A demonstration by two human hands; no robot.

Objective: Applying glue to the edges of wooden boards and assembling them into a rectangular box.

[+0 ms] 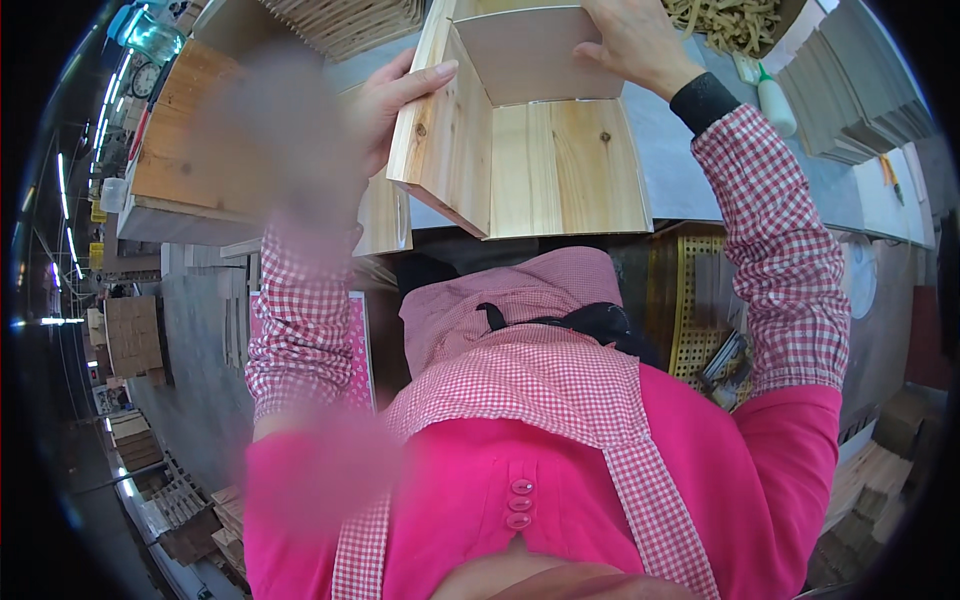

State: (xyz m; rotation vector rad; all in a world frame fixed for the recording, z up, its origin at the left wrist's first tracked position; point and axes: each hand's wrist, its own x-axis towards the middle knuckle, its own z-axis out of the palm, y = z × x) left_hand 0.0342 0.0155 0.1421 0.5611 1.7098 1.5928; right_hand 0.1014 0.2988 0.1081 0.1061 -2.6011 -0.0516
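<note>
An unfinished wooden box [565,165] made of pale knotty boards stands at the near edge of the table. My left hand [390,105] is closed round its left side board [440,150], thumb lying over the top edge. Across the inside of the box stands a thin whitish panel [535,55], upright against the wood. At the panel's right end my right hand [640,45] grips it, thumb on the near face; some of the fingers are cut off by the top of the picture. Two blurred pinkish spots cover part of my left forearm.
A glue bottle [775,103] with a green tip stands right of my right wrist. Stacked grey panels [850,90] lie beyond it, near a box of wood shavings [725,20]. A large wooden box [195,140] is at left, stacked slats [345,25] behind. A yellow crate [700,290] sits below the table.
</note>
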